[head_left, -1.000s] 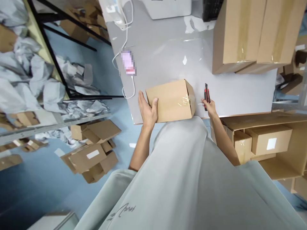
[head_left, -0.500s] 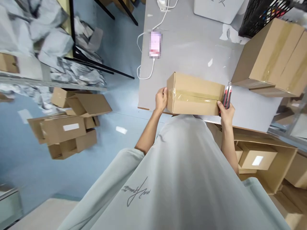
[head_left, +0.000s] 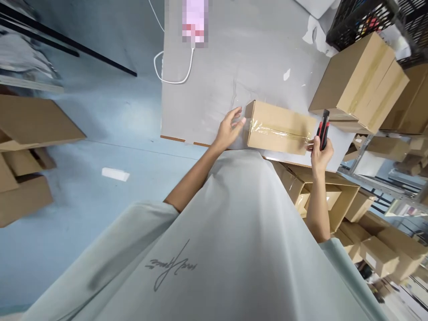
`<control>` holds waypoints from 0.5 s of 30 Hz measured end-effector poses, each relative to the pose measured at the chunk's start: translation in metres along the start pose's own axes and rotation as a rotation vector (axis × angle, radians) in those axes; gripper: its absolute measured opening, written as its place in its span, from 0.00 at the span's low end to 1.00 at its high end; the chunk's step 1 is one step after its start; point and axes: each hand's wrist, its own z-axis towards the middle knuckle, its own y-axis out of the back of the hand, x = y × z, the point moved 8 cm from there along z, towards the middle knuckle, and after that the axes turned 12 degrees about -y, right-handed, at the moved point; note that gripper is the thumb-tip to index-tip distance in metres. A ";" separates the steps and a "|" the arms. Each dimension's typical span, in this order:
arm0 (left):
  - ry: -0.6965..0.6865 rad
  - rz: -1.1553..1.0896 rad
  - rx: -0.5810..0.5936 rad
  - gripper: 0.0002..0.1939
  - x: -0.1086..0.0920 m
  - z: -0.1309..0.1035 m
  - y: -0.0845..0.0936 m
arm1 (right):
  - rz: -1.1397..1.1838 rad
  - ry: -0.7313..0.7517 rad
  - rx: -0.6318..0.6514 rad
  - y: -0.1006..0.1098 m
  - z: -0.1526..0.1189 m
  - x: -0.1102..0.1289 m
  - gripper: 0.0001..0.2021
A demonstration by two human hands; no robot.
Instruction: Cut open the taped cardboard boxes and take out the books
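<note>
A taped cardboard box point(head_left: 281, 129) lies on the grey table point(head_left: 214, 89) close to its front edge, with clear tape running along its top seam. Just off the box's left end is my left hand point(head_left: 231, 128), its fingers apart and nothing in them. My right hand point(head_left: 321, 151), at the box's right end, is wrapped round a black and red utility knife point(head_left: 323, 129) that points away from me. Some fingertips of that hand lie beside or against the box; whether they touch it I cannot tell.
Bigger taped cartons point(head_left: 357, 84) stand on the table's right, before a black plastic crate point(head_left: 364, 26). A pixelated phone point(head_left: 194, 22) with a white cable point(head_left: 177, 82) lies at the back left. Open cartons point(head_left: 26, 151) are on the floor at left; more boxes point(head_left: 379, 256) sit lower right.
My left hand has come off the box's left end and its fingers have spread. My right hand still holds the utility knife. The view has swung to the right.
</note>
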 end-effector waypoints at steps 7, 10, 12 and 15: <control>-0.138 0.041 0.262 0.47 -0.066 0.006 -0.007 | -0.657 0.541 0.382 -0.032 -0.042 0.115 0.30; -0.121 0.026 0.287 0.45 -0.058 0.009 -0.010 | -0.893 0.646 0.474 -0.053 -0.051 0.140 0.30; -0.110 0.009 0.291 0.44 -0.052 0.008 -0.010 | -1.001 0.659 0.506 -0.062 -0.052 0.149 0.30; -0.085 -0.024 0.300 0.44 -0.048 0.005 -0.010 | -1.094 0.660 0.532 -0.069 -0.051 0.158 0.30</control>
